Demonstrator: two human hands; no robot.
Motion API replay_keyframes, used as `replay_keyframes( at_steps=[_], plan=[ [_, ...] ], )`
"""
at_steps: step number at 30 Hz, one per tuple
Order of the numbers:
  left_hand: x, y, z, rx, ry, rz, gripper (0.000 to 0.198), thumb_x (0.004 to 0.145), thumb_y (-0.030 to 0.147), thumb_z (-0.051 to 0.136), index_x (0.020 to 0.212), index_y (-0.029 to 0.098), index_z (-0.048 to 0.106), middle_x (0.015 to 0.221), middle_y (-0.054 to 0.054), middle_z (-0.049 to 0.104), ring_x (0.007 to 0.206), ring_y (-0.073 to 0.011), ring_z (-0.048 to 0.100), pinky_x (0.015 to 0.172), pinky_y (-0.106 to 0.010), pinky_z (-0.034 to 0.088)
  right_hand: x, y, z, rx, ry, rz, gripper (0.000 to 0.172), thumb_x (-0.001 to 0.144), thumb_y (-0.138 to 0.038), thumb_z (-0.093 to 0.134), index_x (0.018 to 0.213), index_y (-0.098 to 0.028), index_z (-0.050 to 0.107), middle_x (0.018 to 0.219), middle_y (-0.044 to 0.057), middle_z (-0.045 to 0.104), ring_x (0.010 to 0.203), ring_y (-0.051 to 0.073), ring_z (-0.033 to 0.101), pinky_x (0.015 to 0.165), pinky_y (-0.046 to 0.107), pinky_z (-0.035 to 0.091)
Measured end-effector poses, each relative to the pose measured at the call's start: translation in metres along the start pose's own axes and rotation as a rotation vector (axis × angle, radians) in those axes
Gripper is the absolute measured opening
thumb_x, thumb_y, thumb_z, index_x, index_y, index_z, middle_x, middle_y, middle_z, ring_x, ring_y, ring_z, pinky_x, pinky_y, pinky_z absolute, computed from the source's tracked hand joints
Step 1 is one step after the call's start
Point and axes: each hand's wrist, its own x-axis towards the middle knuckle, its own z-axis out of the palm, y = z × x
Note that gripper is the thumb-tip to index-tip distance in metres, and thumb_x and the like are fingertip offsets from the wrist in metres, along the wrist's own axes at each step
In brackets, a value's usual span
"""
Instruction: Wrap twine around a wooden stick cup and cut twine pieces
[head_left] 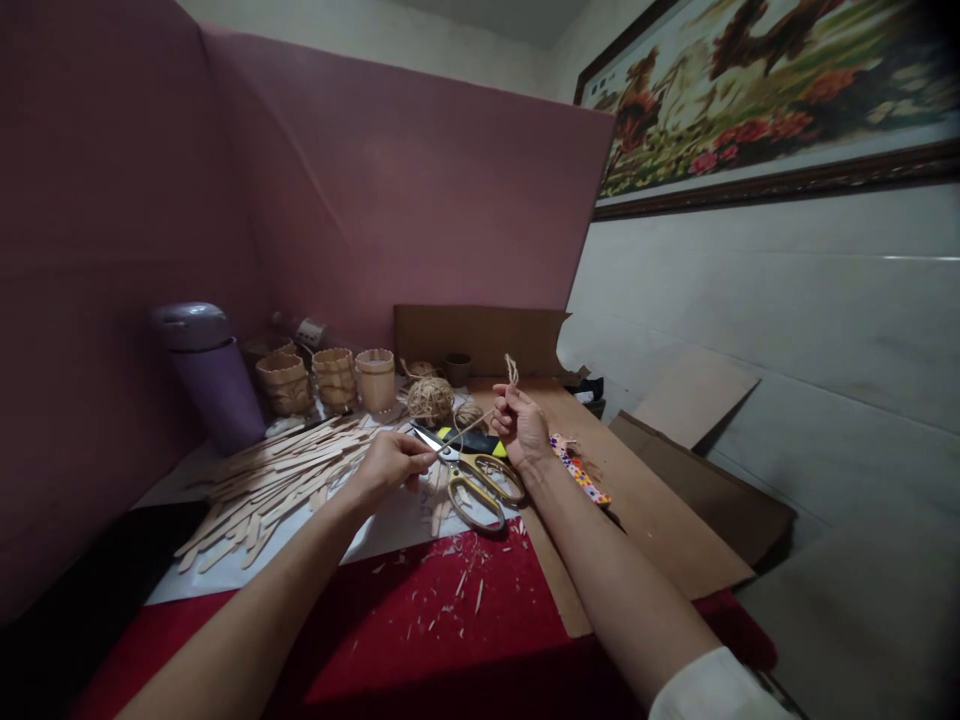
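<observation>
A length of jute twine (469, 428) is stretched taut between my two hands. My left hand (392, 464) pinches its lower end above the sheet of white paper (397, 525). My right hand (520, 424) is closed on the upper end, and a frayed tip (511, 369) sticks up above the fist. Directly below the twine lie gold-handled scissors (474, 478). A ball of twine (430, 399) sits just behind them.
Many flat wooden sticks (277, 477) lie spread at left. Three small stick-built cups (335, 379) and a purple flask (214, 380) stand at the back. Brown cardboard (645, 510) covers the right side, with a colourful spotted tool (580, 470) on it. Wood shavings litter the red cloth (450, 620).
</observation>
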Motion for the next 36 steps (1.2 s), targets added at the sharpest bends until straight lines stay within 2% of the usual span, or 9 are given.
replay_keyframes(
  at_steps=[4,11,13,16,20,22,26,31,36],
  plan=[
    [-0.002,0.002,0.0,0.037,-0.017,-0.001,0.019,0.059,0.024,0.076,0.052,0.01,0.064,0.039,0.0,0.051,0.032,-0.0092,0.044,0.035,-0.022,0.036,0.001,0.0,-0.002,-0.03,0.028,-0.02,0.016,0.07,-0.028,0.069,0.075,-0.015,0.061,0.055,-0.006,0.047,0.039,0.002,0.031,0.034,0.014,0.023],
    [-0.006,0.002,-0.005,-0.166,-0.226,-0.062,0.024,0.062,0.031,0.073,0.058,0.01,0.061,0.046,0.0,0.053,0.034,-0.008,0.045,0.036,-0.021,0.037,0.003,-0.004,0.002,-0.054,0.041,-0.039,0.015,0.073,-0.028,0.067,0.076,-0.015,0.06,0.055,-0.006,0.05,0.038,0.002,0.034,0.034,0.014,0.025],
    [-0.005,0.003,-0.005,-0.252,-0.195,-0.079,0.021,0.063,0.028,0.072,0.061,0.01,0.061,0.047,0.001,0.053,0.033,-0.0071,0.044,0.036,-0.02,0.035,0.004,-0.003,0.004,-0.109,0.032,-0.013,0.018,0.074,-0.031,0.067,0.077,-0.015,0.06,0.06,-0.003,0.055,0.042,0.004,0.043,0.035,0.014,0.029],
    [-0.003,0.003,-0.007,-0.391,-0.064,-0.067,0.019,0.063,0.025,0.071,0.064,0.01,0.06,0.047,0.002,0.052,0.033,-0.0059,0.042,0.036,-0.02,0.035,0.0,0.005,0.007,-0.399,0.046,0.055,0.023,0.071,-0.036,0.069,0.07,-0.016,0.058,0.057,-0.002,0.058,0.041,0.007,0.051,0.032,0.015,0.027],
    [-0.002,0.004,-0.008,-0.457,0.084,-0.03,0.019,0.063,0.025,0.071,0.068,0.01,0.06,0.048,0.002,0.053,0.034,-0.0057,0.043,0.037,-0.02,0.036,-0.021,0.021,0.018,-0.737,0.032,0.062,0.028,0.073,-0.04,0.065,0.062,-0.015,0.059,0.038,-0.006,0.047,0.026,0.004,0.035,0.029,0.016,0.017],
    [-0.004,0.004,-0.006,-0.429,0.077,-0.007,0.022,0.063,0.027,0.072,0.066,0.01,0.06,0.048,0.002,0.054,0.035,-0.0061,0.043,0.037,-0.02,0.036,-0.033,0.027,0.026,-0.722,-0.054,0.158,0.033,0.074,-0.044,0.063,0.063,-0.013,0.06,0.043,-0.004,0.051,0.027,0.003,0.032,0.028,0.017,0.017],
    [-0.009,0.006,0.001,-0.343,-0.041,0.043,0.031,0.062,0.037,0.074,0.058,0.011,0.058,0.047,0.001,0.054,0.035,-0.0073,0.044,0.036,-0.021,0.034,-0.047,0.031,0.039,-0.496,-0.167,0.268,0.036,0.066,-0.048,0.07,0.067,-0.014,0.057,0.043,-0.01,0.039,0.033,0.002,0.025,0.031,0.016,0.017],
    [-0.012,0.007,0.007,-0.307,-0.101,0.046,0.035,0.061,0.041,0.076,0.059,0.01,0.059,0.049,0.0,0.057,0.035,-0.0072,0.045,0.038,-0.021,0.036,-0.044,0.027,0.038,-0.388,-0.146,0.246,0.038,0.06,-0.045,0.076,0.067,-0.015,0.054,0.046,-0.01,0.041,0.037,0.002,0.025,0.034,0.017,0.015],
    [-0.014,0.009,0.005,-0.387,-0.12,0.01,0.036,0.066,0.041,0.072,0.078,0.008,0.066,0.072,-0.008,0.068,0.053,-0.0123,0.058,0.054,-0.026,0.049,-0.042,0.023,0.035,-0.333,-0.137,0.272,0.039,0.057,-0.044,0.077,0.064,-0.015,0.054,0.05,-0.007,0.043,0.041,0.003,0.029,0.037,0.017,0.016]
  ],
)
